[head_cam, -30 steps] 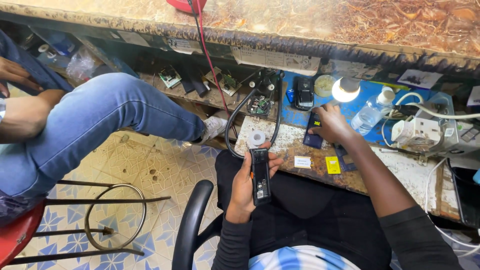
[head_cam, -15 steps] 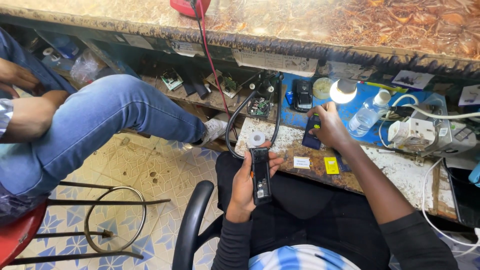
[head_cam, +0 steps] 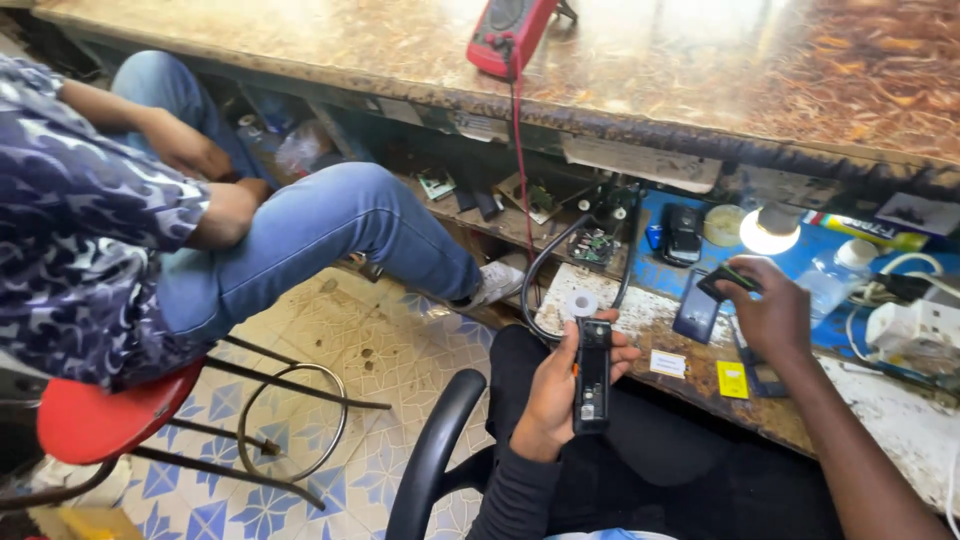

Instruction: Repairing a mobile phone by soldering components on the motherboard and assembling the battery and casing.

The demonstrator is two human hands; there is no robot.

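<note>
My left hand (head_cam: 556, 384) holds a slim black phone (head_cam: 592, 376) with its back open, upright over my lap. My right hand (head_cam: 770, 316) is raised over the low workbench (head_cam: 690, 345) and pinches a small flat black part (head_cam: 722, 280) between thumb and fingers. Just below that hand a dark phone (head_cam: 693, 318) lies on the blue mat (head_cam: 830, 320). A small roll of white tape (head_cam: 581, 303) sits on the bench near my left hand's fingertips.
Another person in jeans (head_cam: 300, 240) sits on a red stool (head_cam: 95, 420) at the left, foot near the bench. A red multimeter (head_cam: 508, 35) rests on the upper counter. A lit lamp (head_cam: 768, 230), a clear bottle (head_cam: 830, 280), white power strip (head_cam: 915, 328) and circuit boards crowd the bench.
The view has swung left, showing more of the seated person. My right hand has lifted slightly from the bench with the small black part. The left hand keeps the phone steady.
</note>
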